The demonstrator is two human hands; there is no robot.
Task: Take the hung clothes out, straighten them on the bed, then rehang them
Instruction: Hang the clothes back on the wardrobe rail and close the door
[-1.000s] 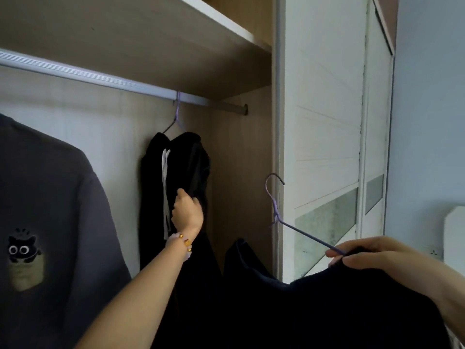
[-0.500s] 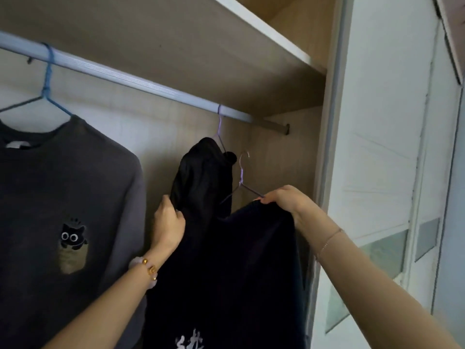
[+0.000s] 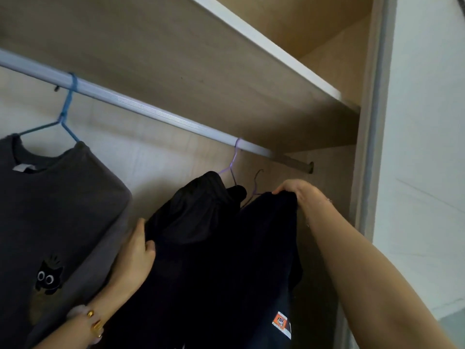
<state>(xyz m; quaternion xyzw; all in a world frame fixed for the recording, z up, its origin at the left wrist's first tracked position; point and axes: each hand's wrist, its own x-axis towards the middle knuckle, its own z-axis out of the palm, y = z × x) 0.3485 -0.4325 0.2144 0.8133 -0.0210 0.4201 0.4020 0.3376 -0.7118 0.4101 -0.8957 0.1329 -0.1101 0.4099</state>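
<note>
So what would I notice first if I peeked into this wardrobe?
The dark grey sweatshirt with a wide-eyed black cat jumps out first, hanging on a blue wire hanger from the silver metal rail at the left. In the middle, the left hand grips a black garment hung on a purple wire hanger, while the right hand holds up a second black garment with an orange patch just below the rail's right end.

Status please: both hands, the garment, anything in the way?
Left hand grips black garment hung on rail. Right hand holds dark top; its hanger hook below rail, not yet on. That black garment crowds the hanging spot.
</note>
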